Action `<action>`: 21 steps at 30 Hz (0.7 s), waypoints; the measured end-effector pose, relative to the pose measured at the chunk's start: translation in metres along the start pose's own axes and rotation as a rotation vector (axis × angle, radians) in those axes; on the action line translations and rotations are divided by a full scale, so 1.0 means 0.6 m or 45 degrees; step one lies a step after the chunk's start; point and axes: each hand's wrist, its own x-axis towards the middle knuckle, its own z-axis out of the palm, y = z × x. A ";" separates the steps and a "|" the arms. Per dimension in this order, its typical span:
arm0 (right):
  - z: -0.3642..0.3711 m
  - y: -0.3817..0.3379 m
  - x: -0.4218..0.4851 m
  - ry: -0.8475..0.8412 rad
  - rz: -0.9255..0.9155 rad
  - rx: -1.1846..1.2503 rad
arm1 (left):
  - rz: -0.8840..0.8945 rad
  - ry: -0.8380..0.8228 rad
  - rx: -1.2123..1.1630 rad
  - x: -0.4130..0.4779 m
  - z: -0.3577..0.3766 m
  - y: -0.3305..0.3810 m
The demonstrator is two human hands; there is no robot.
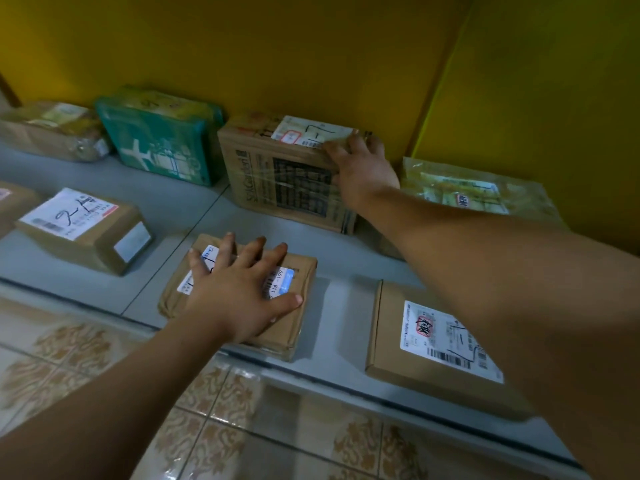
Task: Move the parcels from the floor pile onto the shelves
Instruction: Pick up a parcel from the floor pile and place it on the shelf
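A low grey shelf (194,209) holds several parcels. My left hand (239,289) lies flat with fingers spread on a small brown paper parcel (298,320) at the shelf's front edge. My right hand (363,164) reaches to the back and rests over the top right corner of an upright printed cardboard box (277,181) with a white label; its fingers curl over the box's top edge. The floor pile is out of view.
A teal parcel (159,140) and a taped brown one (48,129) lean against the yellow wall at the back left. A labelled box (83,226) sits left, a flat labelled box (426,341) front right, a clear bag parcel (478,192) back right. Patterned floor tiles (242,427) lie below.
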 end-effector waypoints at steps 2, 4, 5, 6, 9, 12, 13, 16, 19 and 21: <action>0.002 0.008 -0.011 -0.002 0.008 -0.008 | -0.005 -0.002 -0.010 0.000 -0.001 0.001; 0.003 0.015 -0.021 0.007 0.005 -0.005 | -0.011 -0.004 -0.009 -0.002 -0.003 0.003; 0.002 0.017 -0.025 0.015 -0.002 -0.002 | -0.014 -0.005 -0.009 -0.002 -0.004 0.004; 0.000 0.018 -0.027 0.015 -0.010 0.006 | -0.016 -0.006 -0.011 -0.002 -0.004 0.005; -0.009 0.018 -0.030 -0.053 -0.028 0.074 | -0.021 -0.006 -0.025 -0.001 -0.007 0.008; -0.008 0.025 -0.041 -0.061 -0.021 0.099 | -0.026 -0.008 -0.047 0.000 -0.009 0.010; -0.007 0.032 -0.048 -0.015 -0.012 0.081 | -0.025 -0.008 -0.045 0.001 -0.009 0.011; -0.005 0.073 -0.074 0.129 0.100 0.026 | -0.026 -0.011 -0.024 0.004 -0.010 0.016; 0.006 0.129 -0.102 -0.024 0.345 0.006 | -0.025 -0.019 -0.021 0.004 -0.011 0.016; 0.019 0.152 -0.114 -0.174 0.426 0.033 | -0.019 -0.021 -0.026 0.003 -0.011 0.015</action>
